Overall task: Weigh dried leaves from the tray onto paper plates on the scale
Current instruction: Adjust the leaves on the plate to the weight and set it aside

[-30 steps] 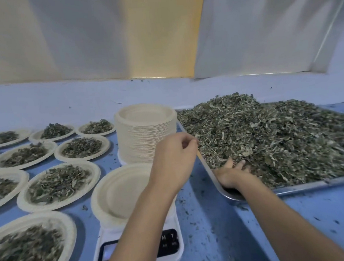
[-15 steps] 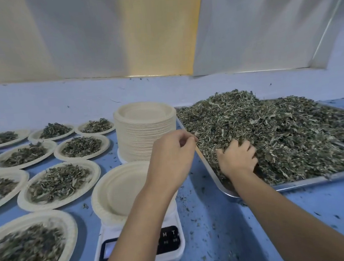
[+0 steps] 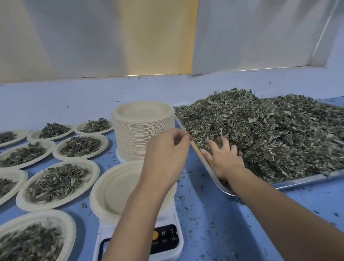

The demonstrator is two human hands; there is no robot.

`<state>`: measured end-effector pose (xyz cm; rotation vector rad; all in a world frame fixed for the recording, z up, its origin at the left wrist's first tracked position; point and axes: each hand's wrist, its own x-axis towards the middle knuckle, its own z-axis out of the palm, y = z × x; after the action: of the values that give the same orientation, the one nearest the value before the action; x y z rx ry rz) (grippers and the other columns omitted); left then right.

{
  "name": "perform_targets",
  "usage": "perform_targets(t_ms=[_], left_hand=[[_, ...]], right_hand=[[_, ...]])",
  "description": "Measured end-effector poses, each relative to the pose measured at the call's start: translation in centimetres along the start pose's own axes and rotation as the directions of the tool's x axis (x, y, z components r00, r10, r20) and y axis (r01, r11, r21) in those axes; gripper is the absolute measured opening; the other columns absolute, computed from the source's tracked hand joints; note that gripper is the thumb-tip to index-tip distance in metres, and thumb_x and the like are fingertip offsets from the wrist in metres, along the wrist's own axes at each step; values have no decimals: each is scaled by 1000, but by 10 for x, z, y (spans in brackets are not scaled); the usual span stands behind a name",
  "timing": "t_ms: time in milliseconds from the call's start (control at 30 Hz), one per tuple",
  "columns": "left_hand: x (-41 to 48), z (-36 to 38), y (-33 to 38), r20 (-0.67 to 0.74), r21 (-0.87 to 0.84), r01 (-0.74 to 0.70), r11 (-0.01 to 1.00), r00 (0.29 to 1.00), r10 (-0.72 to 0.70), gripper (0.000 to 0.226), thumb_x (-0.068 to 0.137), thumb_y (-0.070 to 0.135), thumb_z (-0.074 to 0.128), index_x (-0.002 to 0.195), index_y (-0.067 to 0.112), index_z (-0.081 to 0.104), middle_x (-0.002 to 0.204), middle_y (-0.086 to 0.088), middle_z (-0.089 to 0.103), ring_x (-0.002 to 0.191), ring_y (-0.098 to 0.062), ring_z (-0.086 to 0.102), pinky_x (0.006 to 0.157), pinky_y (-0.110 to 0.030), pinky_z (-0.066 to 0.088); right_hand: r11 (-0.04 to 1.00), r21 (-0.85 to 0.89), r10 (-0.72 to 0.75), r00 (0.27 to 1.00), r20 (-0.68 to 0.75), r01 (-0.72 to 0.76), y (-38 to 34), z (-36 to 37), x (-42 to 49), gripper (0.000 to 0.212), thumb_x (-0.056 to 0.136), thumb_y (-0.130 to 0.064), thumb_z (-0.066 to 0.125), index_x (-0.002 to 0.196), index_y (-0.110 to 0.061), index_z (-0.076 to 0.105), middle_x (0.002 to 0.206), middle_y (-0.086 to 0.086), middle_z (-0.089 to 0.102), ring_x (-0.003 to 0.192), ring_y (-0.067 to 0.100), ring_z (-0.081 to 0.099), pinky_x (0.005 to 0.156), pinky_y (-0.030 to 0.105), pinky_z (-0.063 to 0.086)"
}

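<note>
lying under right grip (image 3: 224, 161): dried leaves (image 3: 281, 131)

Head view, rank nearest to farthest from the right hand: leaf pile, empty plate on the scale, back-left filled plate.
1. Leaf pile: under the right hand, in the tray.
2. Empty plate: to the hand's left, on the scale.
3. Back-left filled plate: far left, back row.
</note>
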<state>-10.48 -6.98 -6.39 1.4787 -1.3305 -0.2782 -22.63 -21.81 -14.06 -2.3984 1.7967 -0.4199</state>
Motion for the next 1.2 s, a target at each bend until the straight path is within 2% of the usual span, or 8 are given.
perform_targets(t_ms=[133,367,633,767,900,1067,1133,1200], left_hand=[[1,1,-2,-7,8,1,1000,1000,-1,21,89,19,53,76,29,66,77,12,68,74,-7,63,63,-19,47],[0,1,-7,30,88,-20,996,999,18,19,90,21,52,82,28,68,74,16,65,77,0,62,69,-16,46],[2,-2,-11,19,88,5,996,1000,-6,19,90,22,51,88,24,70,84,13,67,80,-5,63,67,-17,45],[3,-4,-13,-2,67,33,997,999,-33,19,89,18,52,83,24,69,84,12,67,86,-9,63,79,-26,47],[4,-8,-13,-21,-4,64,998,998,-65,25,88,16,53,72,31,64,85,9,69,86,-13,65,83,-30,50],[7,-11,-16,-60,-101,118,988,990,-125,25,89,15,53,74,29,66,78,10,69,78,-8,66,64,-22,47],[9,-12,-17,-68,-141,136,981,987,-147,27,90,13,52,72,28,66,73,15,68,70,1,64,63,-20,43],[10,-15,-19,-69,-173,155,973,983,-168,26,89,13,52,72,27,66,72,15,68,66,3,63,65,-20,43]], right_hand=[[987,-72,-143,989,28,144,-2,-2,3,43,103,-42,19,146,-40,22,153,6,15,133,33,25,99,49,37],[955,-255,-114,981,155,152,-8,-6,1,25,102,-27,29,124,-18,38,128,11,35,121,35,32,87,47,40],[994,-58,-85,994,68,89,-6,-5,3,28,104,-22,28,124,-7,41,127,18,38,118,39,39,92,46,38],[970,238,-16,994,-104,40,0,-10,3,31,104,-19,27,123,-2,45,120,20,47,98,33,50,81,38,43],[746,660,210,971,-110,-86,5,-21,7,35,105,-28,24,123,-6,45,87,3,52,67,13,47,54,24,37],[211,962,374,923,86,-175,7,-35,10,39,105,-25,24,140,-16,40,126,2,52,114,24,51,101,44,38],[-65,977,324,922,213,-203,3,-44,8,36,104,-21,32,136,-17,47,124,9,59,110,28,59,89,44,52],[-212,957,253,935,247,-195,-6,-55,3,25,101,-14,41,119,-11,58,109,10,65,93,25,65,63,34,55]])
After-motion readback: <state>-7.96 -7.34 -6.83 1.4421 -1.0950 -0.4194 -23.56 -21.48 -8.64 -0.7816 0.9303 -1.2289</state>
